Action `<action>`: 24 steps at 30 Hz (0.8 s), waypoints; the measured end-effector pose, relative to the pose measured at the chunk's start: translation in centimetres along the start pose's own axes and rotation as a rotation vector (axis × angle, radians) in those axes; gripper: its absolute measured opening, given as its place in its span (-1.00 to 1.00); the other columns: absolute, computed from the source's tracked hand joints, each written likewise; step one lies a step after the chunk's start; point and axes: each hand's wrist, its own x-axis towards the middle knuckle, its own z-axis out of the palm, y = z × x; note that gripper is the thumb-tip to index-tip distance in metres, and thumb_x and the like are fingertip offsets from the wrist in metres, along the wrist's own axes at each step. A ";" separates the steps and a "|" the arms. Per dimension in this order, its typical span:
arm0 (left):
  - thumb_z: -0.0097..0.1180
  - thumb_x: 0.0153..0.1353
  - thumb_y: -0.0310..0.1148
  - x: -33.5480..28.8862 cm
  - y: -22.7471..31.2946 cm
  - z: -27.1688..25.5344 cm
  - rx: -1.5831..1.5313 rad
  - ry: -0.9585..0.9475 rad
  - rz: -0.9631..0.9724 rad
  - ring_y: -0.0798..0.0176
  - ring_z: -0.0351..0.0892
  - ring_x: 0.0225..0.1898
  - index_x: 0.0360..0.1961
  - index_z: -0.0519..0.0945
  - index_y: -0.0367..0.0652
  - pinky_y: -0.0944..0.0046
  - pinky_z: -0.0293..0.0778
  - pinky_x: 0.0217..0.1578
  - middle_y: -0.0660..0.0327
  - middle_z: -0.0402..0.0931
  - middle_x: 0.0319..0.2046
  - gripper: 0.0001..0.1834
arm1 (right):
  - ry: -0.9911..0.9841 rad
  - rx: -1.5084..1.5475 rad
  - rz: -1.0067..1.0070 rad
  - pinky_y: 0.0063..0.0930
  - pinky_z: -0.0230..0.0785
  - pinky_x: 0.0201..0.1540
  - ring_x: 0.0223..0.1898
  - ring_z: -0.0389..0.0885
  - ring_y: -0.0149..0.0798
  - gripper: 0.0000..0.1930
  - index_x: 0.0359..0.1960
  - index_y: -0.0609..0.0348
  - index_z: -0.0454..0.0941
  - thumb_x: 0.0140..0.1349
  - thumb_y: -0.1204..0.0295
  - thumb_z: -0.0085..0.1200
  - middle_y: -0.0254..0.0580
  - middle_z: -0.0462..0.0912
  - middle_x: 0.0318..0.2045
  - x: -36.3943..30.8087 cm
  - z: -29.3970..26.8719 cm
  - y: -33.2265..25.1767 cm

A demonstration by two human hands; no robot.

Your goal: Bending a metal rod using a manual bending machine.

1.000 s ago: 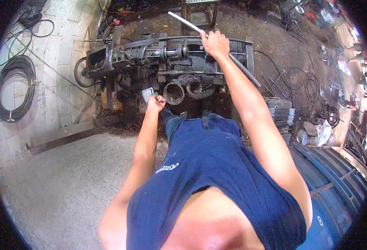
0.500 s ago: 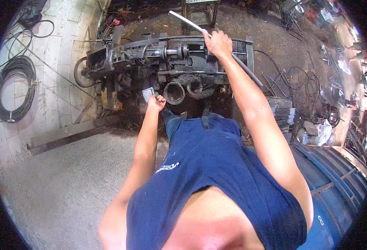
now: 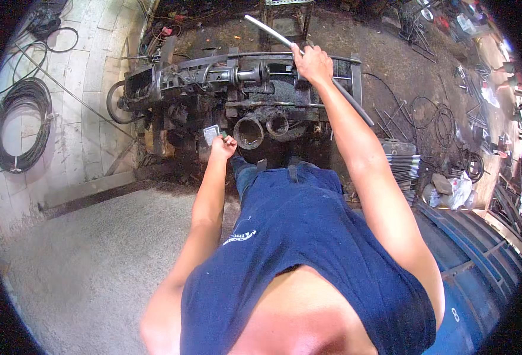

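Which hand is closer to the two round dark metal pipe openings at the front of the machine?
Left. The left hand holds a small grey lever just beside the two round dark metal pipe openings; the right hand grips a long grey metal rod farther up.

I count one dark machine (image 3: pixel 237 94) at upper centre with two round pipe openings (image 3: pixel 262 127), one long metal rod (image 3: pixel 308 62), one small grey tag (image 3: pixel 211 134), and one black cable coil (image 3: pixel 21 127) at the left edge.
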 end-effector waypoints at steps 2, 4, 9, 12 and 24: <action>-0.39 0.43 -0.19 0.4 0.2 -0.3 0.009 0.001 0.022 0.29 0.11 -0.70 -0.55 0.19 -0.11 0.24 0.14 -0.53 0.28 0.10 -0.69 -0.61 | 0.009 0.016 0.000 -0.02 0.38 0.04 -0.06 0.59 0.14 -0.29 -0.21 0.26 0.67 0.35 -0.19 -0.29 0.16 0.61 -0.16 0.1 0.1 -0.1; -0.38 0.39 -0.24 0.3 0.1 -0.2 -0.009 -0.012 -0.017 0.29 0.13 -0.70 -0.54 0.19 -0.11 0.24 0.15 -0.53 0.28 0.12 -0.69 -0.67 | -0.029 -0.017 -0.004 -0.03 0.39 0.04 -0.06 0.59 0.14 -0.29 -0.21 0.27 0.67 0.35 -0.19 -0.28 0.16 0.61 -0.16 0.3 0.3 -0.4; -0.36 0.39 -0.21 0.6 0.3 -0.4 -0.007 0.006 -0.002 0.29 0.13 -0.71 -0.52 0.21 -0.12 0.24 0.15 -0.53 0.28 0.13 -0.69 -0.67 | -0.006 -0.014 -0.016 -0.03 0.40 0.03 -0.06 0.59 0.13 -0.30 -0.21 0.27 0.67 0.36 -0.17 -0.29 0.16 0.61 -0.16 0.1 -0.4 -0.2; -0.37 0.40 -0.20 0.7 0.2 -0.4 -0.001 0.009 0.004 0.29 0.13 -0.71 -0.51 0.21 -0.12 0.24 0.15 -0.53 0.28 0.14 -0.68 -0.66 | -0.001 -0.001 0.002 -0.03 0.40 0.03 -0.06 0.59 0.12 -0.30 -0.21 0.27 0.67 0.36 -0.18 -0.30 0.15 0.61 -0.16 0.0 -0.3 -0.1; -0.34 0.43 -0.21 0.9 0.2 -0.7 -0.007 0.010 0.006 0.30 0.09 -0.70 -0.44 0.19 -0.10 0.26 0.12 -0.54 0.30 0.12 -0.65 -0.71 | 0.026 -0.014 -0.012 -0.02 0.42 0.00 -0.08 0.61 0.12 -0.30 -0.23 0.26 0.68 0.35 -0.19 -0.27 0.16 0.62 -0.18 0.0 -0.2 0.2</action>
